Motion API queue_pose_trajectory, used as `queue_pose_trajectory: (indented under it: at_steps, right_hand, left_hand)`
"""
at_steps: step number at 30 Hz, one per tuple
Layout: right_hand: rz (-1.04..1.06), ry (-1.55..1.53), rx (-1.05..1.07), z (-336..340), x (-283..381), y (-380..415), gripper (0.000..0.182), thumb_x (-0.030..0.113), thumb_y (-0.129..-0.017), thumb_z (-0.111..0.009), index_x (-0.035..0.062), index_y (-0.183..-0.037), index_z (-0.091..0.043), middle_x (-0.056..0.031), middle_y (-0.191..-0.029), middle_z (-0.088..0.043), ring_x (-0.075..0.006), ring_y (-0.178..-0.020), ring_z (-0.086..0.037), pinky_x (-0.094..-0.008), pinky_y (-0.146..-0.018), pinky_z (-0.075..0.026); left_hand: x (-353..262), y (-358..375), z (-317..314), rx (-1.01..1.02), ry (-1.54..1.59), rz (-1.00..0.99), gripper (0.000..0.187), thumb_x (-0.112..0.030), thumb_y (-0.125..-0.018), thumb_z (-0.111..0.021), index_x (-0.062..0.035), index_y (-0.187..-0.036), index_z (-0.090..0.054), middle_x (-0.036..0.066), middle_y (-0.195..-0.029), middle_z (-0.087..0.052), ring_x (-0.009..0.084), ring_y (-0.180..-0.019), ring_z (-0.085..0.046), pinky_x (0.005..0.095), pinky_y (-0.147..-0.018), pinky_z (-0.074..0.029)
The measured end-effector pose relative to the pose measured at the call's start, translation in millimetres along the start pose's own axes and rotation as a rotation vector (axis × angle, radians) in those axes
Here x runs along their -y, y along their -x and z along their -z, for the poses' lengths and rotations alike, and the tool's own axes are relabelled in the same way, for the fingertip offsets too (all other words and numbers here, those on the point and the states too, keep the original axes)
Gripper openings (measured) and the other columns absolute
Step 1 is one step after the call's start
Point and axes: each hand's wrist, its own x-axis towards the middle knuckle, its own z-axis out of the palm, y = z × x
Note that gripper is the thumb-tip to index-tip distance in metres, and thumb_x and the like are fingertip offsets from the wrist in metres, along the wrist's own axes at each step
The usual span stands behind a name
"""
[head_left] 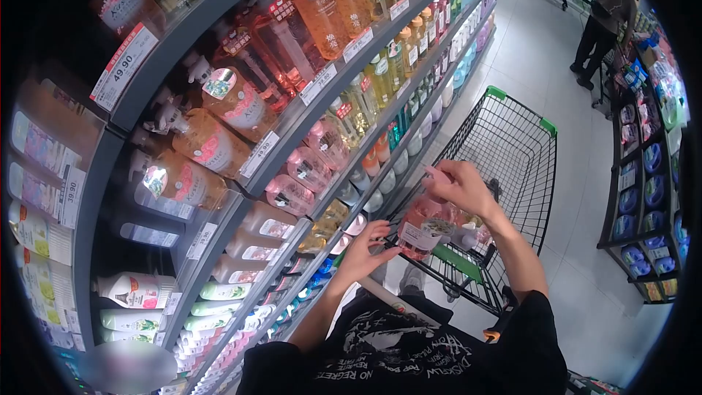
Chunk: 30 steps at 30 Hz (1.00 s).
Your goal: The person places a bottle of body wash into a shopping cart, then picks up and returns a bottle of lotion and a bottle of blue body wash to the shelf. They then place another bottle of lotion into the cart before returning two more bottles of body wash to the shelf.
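Note:
A pink transparent pump bottle (418,236) with a label hangs in front of the chest, over the near end of a black wire shopping cart (545,175). Its pump end is in my right hand (462,184), whose fingers are closed round it. My left hand (368,249) is just left of the bottle's base, fingers apart and curved toward it; whether a fingertip touches the bottle is hard to tell. More bottles lie behind the held one, near the cart's green handle (457,263).
Curved shelves (322,106) with rows of bottles and price tags run along the left. Another person (608,18) stands at the upper right beside a cart. A black rack (621,197) of packaged goods lines the right side, across a tiled floor (578,146).

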Motion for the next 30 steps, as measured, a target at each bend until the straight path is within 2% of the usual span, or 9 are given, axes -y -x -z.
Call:
queue_pose_trajectory:
  at_steps: [5, 13, 14, 15, 16, 19, 21, 26, 30]
  right_hand:
    - [-0.119, -0.393, 0.051, -12, 0, -19, 0.038, 0.020, -0.092, -0.059, 0.0038, -0.058, -0.049, 0.0049, -0.053, -0.046, -0.0003, -0.048, -0.038, -0.0218, -0.042, -0.028]
    - [-0.357, -1.345, -0.405, -147, -21, -36, 0.028, 0.019, -0.092, -0.055, 0.0071, -0.068, -0.048, 0.0026, -0.054, -0.044, -0.0079, -0.041, -0.041, -0.0238, -0.039, -0.029]
    - [-0.300, -1.254, -0.338, -141, -12, -38, 0.027, 0.019, -0.092, -0.055, 0.0061, -0.069, -0.050, 0.0019, -0.055, -0.047, -0.0082, -0.042, -0.043, -0.0240, -0.039, -0.029]
    - [-0.173, -1.123, -0.273, -108, -18, -57, 0.026, 0.019, -0.093, -0.054, 0.0052, -0.071, -0.052, 0.0011, -0.056, -0.049, -0.0084, -0.043, -0.045, -0.0242, -0.039, -0.030]
    - [-0.164, -0.984, -0.172, -108, -55, -57, 0.013, 0.018, -0.094, -0.055, 0.0054, -0.092, -0.059, 0.0016, -0.061, -0.054, -0.0081, -0.050, -0.052, -0.0215, -0.044, -0.036]
    - [-0.205, -0.474, -0.606, -78, -183, -13, 0.014, 0.016, -0.093, -0.060, 0.0025, -0.090, -0.063, -0.0030, -0.070, -0.061, -0.0099, -0.062, -0.060, -0.0252, -0.054, -0.047]
    - [-0.314, 0.306, -0.950, -53, -251, 24, 0.020, 0.017, -0.084, -0.066, 0.0000, -0.093, -0.061, -0.0132, -0.082, -0.064, -0.0280, -0.077, -0.062, -0.0371, -0.071, -0.048]
    - [-1.394, 0.541, -0.798, -58, -394, 98, 0.064, 0.037, -0.077, -0.072, 0.0008, -0.122, -0.043, -0.0232, -0.116, -0.051, -0.0408, -0.114, -0.048, -0.0491, -0.096, -0.039]
    - [-1.398, 0.634, -0.601, -60, -429, 134, 0.076, 0.042, -0.074, -0.073, 0.0003, -0.128, -0.038, -0.0244, -0.123, -0.048, -0.0409, -0.118, -0.046, -0.0508, -0.101, -0.036]
  left_hand:
    - [5, -28, -19, 0.197, 0.374, -0.140, 0.074, -0.006, -0.072, -0.081, -0.0056, -0.136, -0.044, 0.011, -0.117, -0.061, 0.0213, -0.115, -0.056, 0.0374, -0.095, -0.046]
    - [43, -97, -118, 0.356, 0.235, -0.143, 0.015, -0.015, -0.086, -0.070, -0.0011, -0.089, -0.069, 0.005, -0.084, -0.065, 0.0149, -0.081, -0.061, 0.0292, -0.072, -0.049]
    - [21, -102, -117, 0.389, 0.275, -0.108, 0.013, -0.014, -0.085, -0.071, -0.0016, -0.086, -0.069, 0.006, -0.080, -0.065, 0.0162, -0.076, -0.061, 0.0282, -0.069, -0.049]
    - [39, -112, -122, 0.248, 0.054, -0.501, 0.014, -0.014, -0.084, -0.071, -0.0004, -0.084, -0.068, 0.008, -0.079, -0.066, 0.0166, -0.070, -0.062, 0.0276, -0.066, -0.050]
    - [35, -106, -119, 0.204, -0.070, -0.360, 0.014, -0.014, -0.083, -0.070, -0.0002, -0.085, -0.067, 0.009, -0.080, -0.066, 0.0179, -0.071, -0.063, 0.0288, -0.066, -0.050]
    - [32, -78, -97, 0.164, -0.282, -0.133, 0.014, -0.015, -0.084, -0.069, -0.0007, -0.085, -0.067, 0.011, -0.082, -0.065, 0.0238, -0.074, -0.065, 0.0335, -0.065, -0.050]
    - [28, -71, -100, 0.155, -0.341, -0.095, 0.015, -0.016, -0.085, -0.067, -0.0015, -0.086, -0.067, 0.013, -0.085, -0.065, 0.0283, -0.075, -0.066, 0.0369, -0.065, -0.051]
    - [24, -76, -106, 0.147, -0.577, -0.186, 0.014, -0.019, -0.084, -0.068, -0.0050, -0.087, -0.066, 0.008, -0.083, -0.062, 0.0289, -0.074, -0.064, 0.0382, -0.064, -0.051]
    - [31, -77, -106, 0.165, -0.657, -0.154, 0.013, -0.017, -0.082, -0.070, -0.0054, -0.087, -0.065, 0.008, -0.081, -0.062, 0.0281, -0.072, -0.063, 0.0381, -0.063, -0.051]
